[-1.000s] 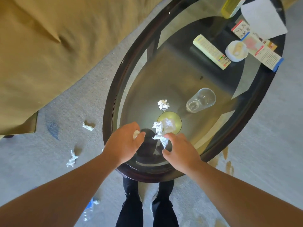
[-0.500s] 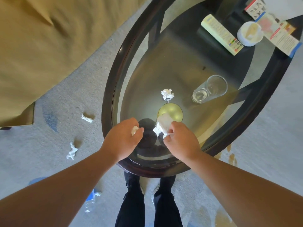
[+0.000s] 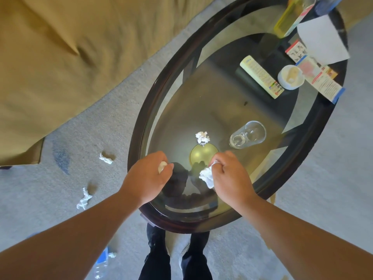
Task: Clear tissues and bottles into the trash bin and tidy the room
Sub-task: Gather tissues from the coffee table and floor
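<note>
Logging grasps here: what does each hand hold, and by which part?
The left hand grips a balled tissue, mostly hidden in its fist. The right hand pinches a crumpled tissue by its upper end.

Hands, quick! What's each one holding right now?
Left hand: closed, holding a small tissue wad.
Right hand: closed, holding a crumpled tissue.

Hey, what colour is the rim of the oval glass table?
The table rim is dark brown; head view.
</note>
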### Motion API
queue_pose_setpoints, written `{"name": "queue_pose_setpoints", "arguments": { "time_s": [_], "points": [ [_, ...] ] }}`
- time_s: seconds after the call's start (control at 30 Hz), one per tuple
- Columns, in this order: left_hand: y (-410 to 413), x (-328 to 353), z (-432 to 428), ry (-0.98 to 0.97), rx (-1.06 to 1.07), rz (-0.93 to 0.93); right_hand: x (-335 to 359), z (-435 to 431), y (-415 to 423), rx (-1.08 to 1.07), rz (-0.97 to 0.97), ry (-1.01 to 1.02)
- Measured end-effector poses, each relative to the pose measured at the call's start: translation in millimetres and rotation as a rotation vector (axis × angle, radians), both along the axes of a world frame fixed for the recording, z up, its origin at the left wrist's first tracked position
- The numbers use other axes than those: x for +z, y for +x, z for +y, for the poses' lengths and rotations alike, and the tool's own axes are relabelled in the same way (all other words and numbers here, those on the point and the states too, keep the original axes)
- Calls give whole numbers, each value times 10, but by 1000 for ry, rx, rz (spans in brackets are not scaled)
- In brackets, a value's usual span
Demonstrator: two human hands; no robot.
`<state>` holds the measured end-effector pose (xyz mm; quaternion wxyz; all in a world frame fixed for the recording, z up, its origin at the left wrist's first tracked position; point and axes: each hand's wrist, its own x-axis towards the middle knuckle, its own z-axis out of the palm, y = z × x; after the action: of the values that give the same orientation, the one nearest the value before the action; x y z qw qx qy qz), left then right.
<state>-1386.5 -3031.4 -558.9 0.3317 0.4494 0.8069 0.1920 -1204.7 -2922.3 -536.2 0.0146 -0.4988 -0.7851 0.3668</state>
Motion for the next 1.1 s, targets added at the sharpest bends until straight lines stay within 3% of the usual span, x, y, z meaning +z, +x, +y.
{"name": "queue_pose_setpoints", "arguments": {
  "time_s": [0.53,0.9,1.1],
  "points": [
    [-57,17,-6,8,29,-1,50,61,-141,-123,82,-115],
    [-111,-75,7,-16,18,-16,-222,259,-258,17,-180,27],
    [-142,-270,75,-10,22,-51,-578,485,-401,14,-185,19]
  ]
}}
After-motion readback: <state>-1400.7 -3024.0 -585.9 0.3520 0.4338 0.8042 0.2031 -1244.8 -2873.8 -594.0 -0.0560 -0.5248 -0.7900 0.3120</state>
